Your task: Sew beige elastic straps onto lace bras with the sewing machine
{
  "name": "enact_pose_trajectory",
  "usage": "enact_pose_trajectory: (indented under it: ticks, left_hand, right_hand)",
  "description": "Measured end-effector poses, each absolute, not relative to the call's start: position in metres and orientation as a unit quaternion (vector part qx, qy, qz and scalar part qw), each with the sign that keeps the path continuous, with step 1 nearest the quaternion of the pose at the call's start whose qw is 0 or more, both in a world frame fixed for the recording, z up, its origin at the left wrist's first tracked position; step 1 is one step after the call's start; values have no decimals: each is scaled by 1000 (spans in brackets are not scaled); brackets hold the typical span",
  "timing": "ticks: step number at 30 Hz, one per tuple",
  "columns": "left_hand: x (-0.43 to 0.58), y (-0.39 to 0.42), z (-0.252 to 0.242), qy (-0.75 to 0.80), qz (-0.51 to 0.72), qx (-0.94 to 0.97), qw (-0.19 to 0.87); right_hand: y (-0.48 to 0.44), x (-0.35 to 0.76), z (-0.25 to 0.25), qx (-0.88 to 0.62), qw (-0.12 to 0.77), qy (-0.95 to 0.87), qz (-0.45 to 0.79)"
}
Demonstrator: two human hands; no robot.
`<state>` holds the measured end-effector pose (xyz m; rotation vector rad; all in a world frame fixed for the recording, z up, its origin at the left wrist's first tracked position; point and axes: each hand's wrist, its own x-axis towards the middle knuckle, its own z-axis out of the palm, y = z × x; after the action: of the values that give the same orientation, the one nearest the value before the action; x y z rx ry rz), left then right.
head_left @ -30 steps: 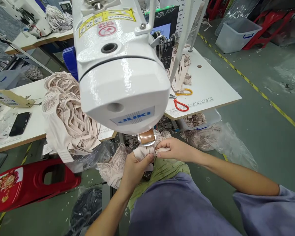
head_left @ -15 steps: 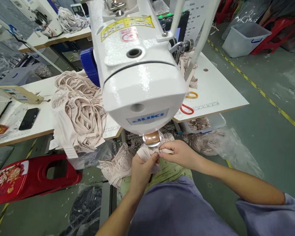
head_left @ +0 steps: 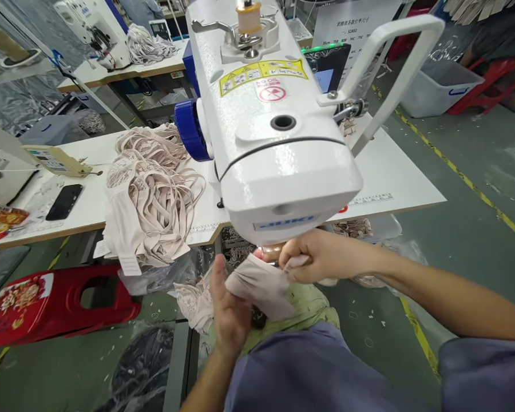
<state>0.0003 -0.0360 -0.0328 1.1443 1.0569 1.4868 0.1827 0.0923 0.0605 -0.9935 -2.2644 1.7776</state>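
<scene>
A beige bra (head_left: pixel 264 286) is stretched between my two hands below the head of a white sewing machine (head_left: pixel 287 177). My right hand (head_left: pixel 313 257) pinches its gathered edge, close to the machine's shiny copper-coloured end (head_left: pixel 272 252). Behind the bra's smooth fabric my left hand (head_left: pixel 232 317) lies open, thumb raised apart and fingers mostly hidden by the cloth. Lace bra cups (head_left: pixel 193 303) hang to the left of that hand, over my lap. Whether they belong to the same piece I cannot tell.
A heap of beige bras (head_left: pixel 154 200) covers part of the white table (head_left: pixel 412 177), left of the machine. Farther left lie a black phone (head_left: pixel 64 201) and a control box (head_left: pixel 55 160). A red stool (head_left: pixel 98 303) stands lower left; a bin (head_left: pixel 386 226) sits under the table.
My hands have drawn apart, spreading the fabric between them. The left has opened from its pinch, while the right still grips the edge. The view has shifted, and the scissors are mostly hidden.
</scene>
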Motion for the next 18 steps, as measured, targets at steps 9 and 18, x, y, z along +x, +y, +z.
enact_pose_trajectory:
  ticks: [9,18]
  left_hand:
    - [-34,8,-30,425,264,864,54]
    - [-32,16,-24,414,234,880,15]
  right_hand:
    - [102,174,61,-393,29,-844,363]
    - [91,185,45,-393,102,-846,345]
